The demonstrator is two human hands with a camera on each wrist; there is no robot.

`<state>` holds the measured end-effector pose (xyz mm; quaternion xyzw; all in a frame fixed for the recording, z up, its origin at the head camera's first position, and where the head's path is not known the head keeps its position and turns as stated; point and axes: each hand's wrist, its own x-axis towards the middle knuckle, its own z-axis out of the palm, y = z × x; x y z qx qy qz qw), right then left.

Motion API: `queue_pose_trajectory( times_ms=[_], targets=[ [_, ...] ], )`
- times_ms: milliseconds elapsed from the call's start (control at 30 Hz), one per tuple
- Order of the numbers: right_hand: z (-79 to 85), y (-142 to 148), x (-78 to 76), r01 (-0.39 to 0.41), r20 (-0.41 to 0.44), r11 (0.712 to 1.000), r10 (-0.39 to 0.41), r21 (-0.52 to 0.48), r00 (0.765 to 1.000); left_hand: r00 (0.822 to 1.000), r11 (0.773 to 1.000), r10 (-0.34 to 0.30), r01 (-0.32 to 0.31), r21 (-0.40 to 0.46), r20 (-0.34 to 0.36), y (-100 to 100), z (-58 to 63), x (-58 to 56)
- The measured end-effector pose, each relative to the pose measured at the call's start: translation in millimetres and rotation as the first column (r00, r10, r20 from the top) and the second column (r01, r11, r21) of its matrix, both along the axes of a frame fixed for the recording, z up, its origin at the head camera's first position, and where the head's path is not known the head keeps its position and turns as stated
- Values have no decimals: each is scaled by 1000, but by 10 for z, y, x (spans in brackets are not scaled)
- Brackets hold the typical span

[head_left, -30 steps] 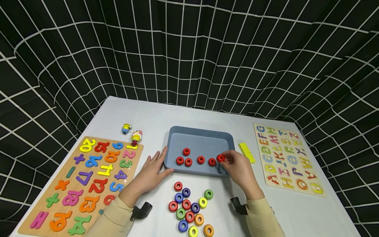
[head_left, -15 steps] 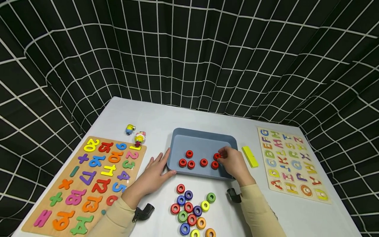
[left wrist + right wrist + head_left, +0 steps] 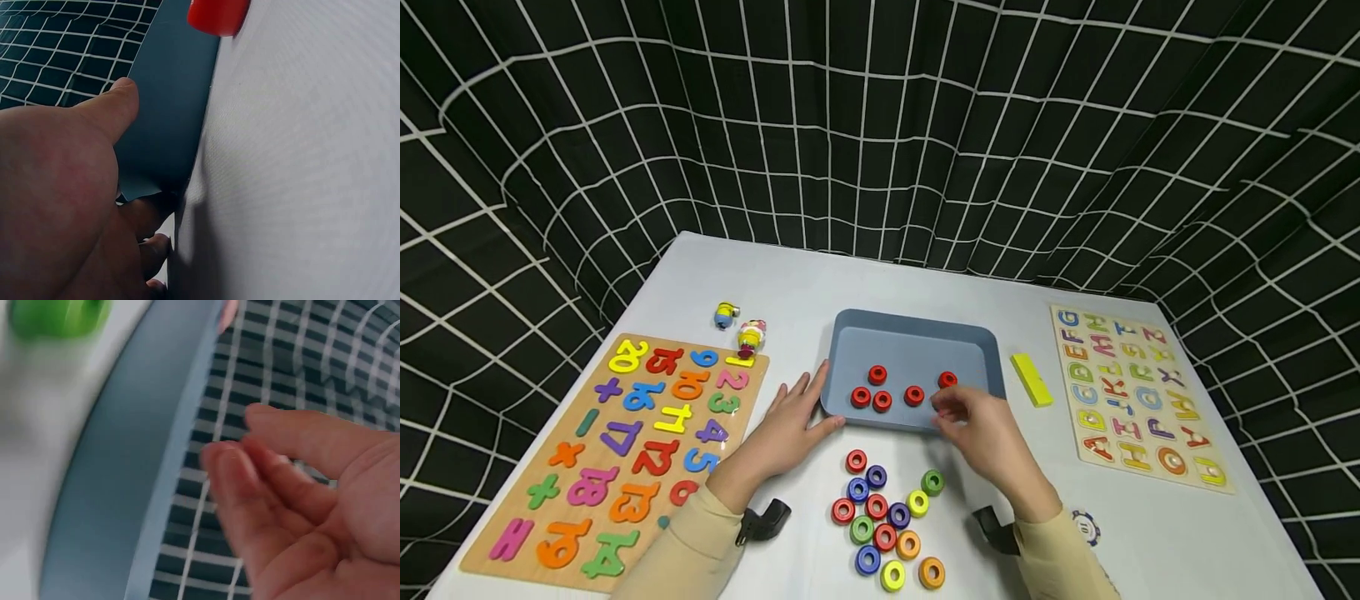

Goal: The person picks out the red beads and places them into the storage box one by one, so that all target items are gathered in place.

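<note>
A blue-grey tray holds several red rings, among them one near the back, one in the middle and one at the right. My right hand is over the tray's front right part, fingers bent and thumb apart from them. In the right wrist view nothing shows between the fingertips; the hand covers part of the tray floor in the head view. My left hand touches the tray's left front corner with spread, fairly straight fingers, the thumb along its front wall.
Several coloured rings lie in front of the tray, including a green ring and an orange ring. A number board and two small figures are left. A yellow block, letter board and chip are right.
My right hand has let go of the rightmost red ring, leaving it in the tray, and moved toward the tray's front edge. My left hand stays at the tray's corner. The head view shifted slightly.
</note>
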<state>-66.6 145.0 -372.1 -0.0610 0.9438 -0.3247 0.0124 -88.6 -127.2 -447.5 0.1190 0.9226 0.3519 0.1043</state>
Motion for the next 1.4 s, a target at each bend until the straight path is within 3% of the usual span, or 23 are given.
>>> queue_pose_trajectory(
  times_ms=[100,200,300,533,733,933,1067,1167,1233,1333,1400],
  targets=[
    [67,-135,274,-67,122,997,71,-38,990,1000,1000,1,-1,-9,4,-2,15,-24],
    [51,-239,518,-159,281,986,167,-50,945,1000,1000,-2,2,-13,13,-5,14,-28],
    [-44,-320,694,-228,358,973,219,-16,908,1000,1000,-6,6,-10,11,-4,12,-26],
    [-152,-457,866,-268,312,946,203,184,928,1000,1000,-9,9,2,12,-4,6,-23],
    [-182,-488,936,-299,241,912,235,281,942,1000,1000,-14,14,2,9,-4,9,-19],
    [-197,-510,937,-321,185,898,275,302,943,1000,1000,-11,11,-2,1,-4,9,-24],
    [-164,-453,876,-319,246,922,264,220,933,1000,1000,-8,8,-4,3,-4,0,-22],
    [-82,-366,786,-268,264,953,224,142,938,1000,1000,-6,5,-7,-1,-3,-3,-24],
    [-23,-292,698,-221,220,971,195,97,956,1000,1000,-4,4,-9,-4,-3,-1,-26],
    [41,-180,510,-126,100,990,119,65,988,1000,1000,-6,6,-11,-7,-1,1,-30],
    [61,-107,346,-80,6,996,80,49,997,1000,1000,-8,8,-10,-5,2,1,-31]
  ],
)
